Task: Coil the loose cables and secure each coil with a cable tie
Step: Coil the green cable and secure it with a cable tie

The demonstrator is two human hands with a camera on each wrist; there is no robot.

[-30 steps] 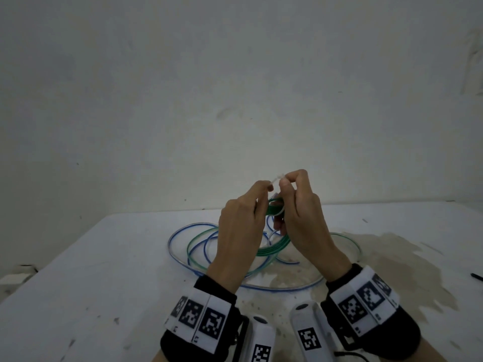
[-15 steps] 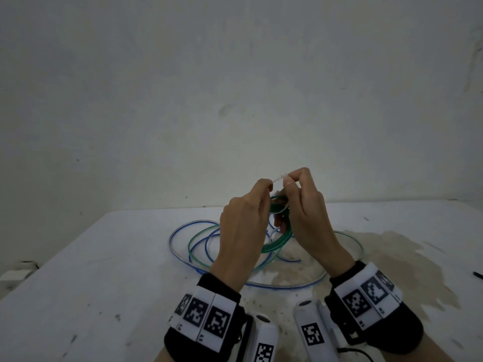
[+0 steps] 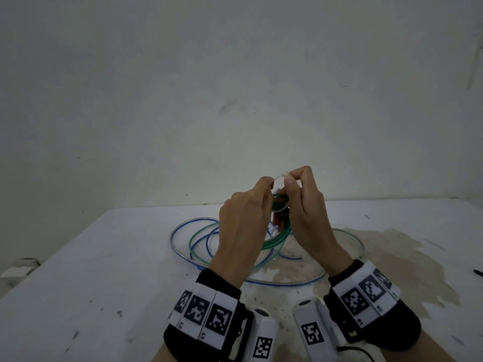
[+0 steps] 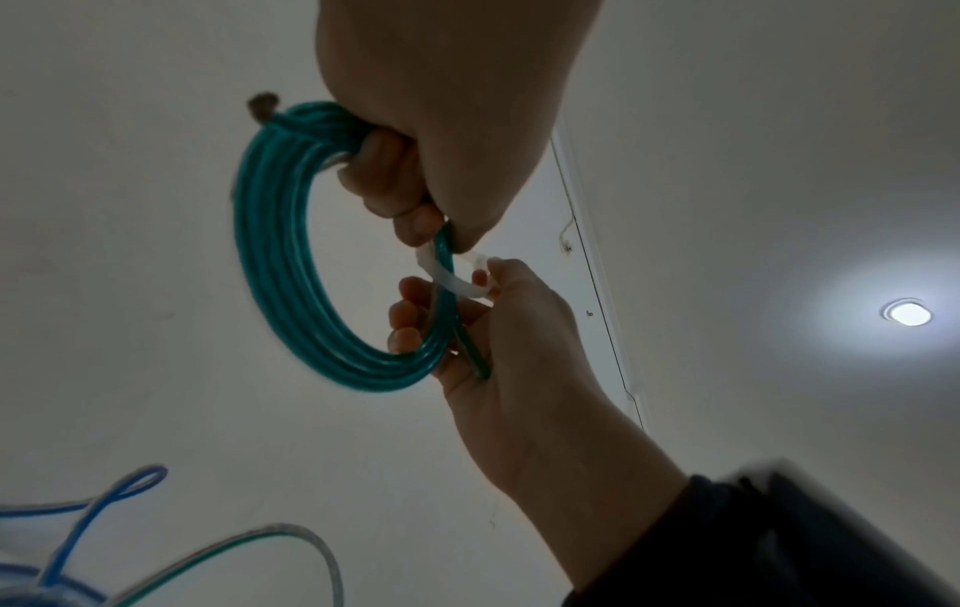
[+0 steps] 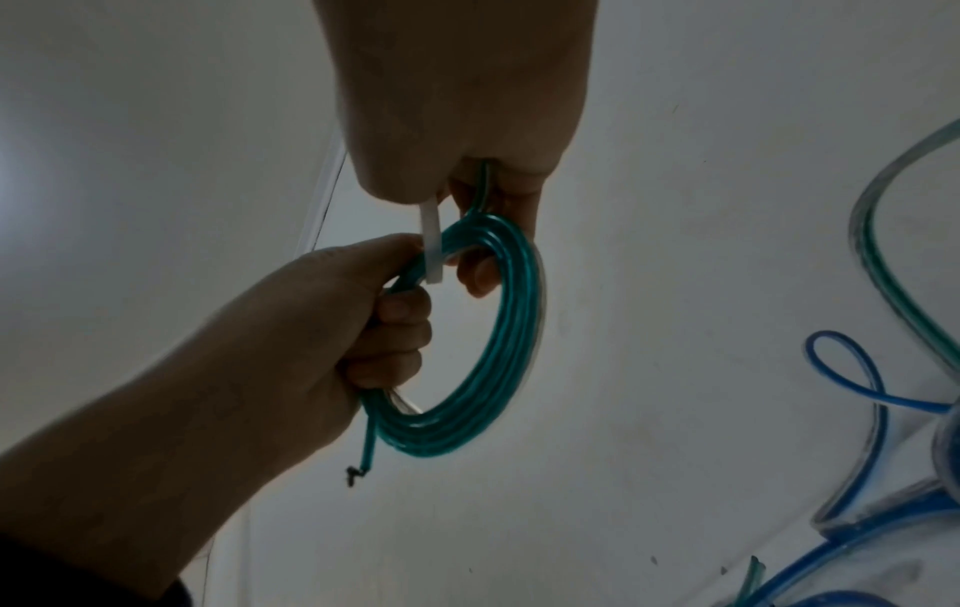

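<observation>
Both hands raised above the white table [image 3: 109, 270], knuckles toward the head camera, wrists angled inward so the fingertips meet. Left hand [image 3: 241, 226] has its lower fingers curled round the green cable coil [image 4: 291, 263], gripping the bundle where the turns gather; thumb and forefinger pinch one end of the white cable tie [image 4: 454, 279]. Right hand [image 3: 304, 218] pinches the other end of the tie between thumb and forefinger at the top, its lower fingers hooked into the coil from the opposite side. The tie arcs across the coil's strands between the two hands; whether it is threaded through its head cannot be told. Coil hangs upright in the air, clear of the table, with a short bare-tipped cable end [image 5: 364, 456] dangling below the left hand. On the table beneath and beyond the hands, a loose blue cable [image 3: 180, 231] and a loose green-striped clear cable [image 3: 198, 233] lie in wide overlapping loops, near the far table edge by the wall [image 3: 235, 87]. Bare tabletop stretches left and right of the loops; a stained patch [image 3: 392, 257] lies to the right.
</observation>
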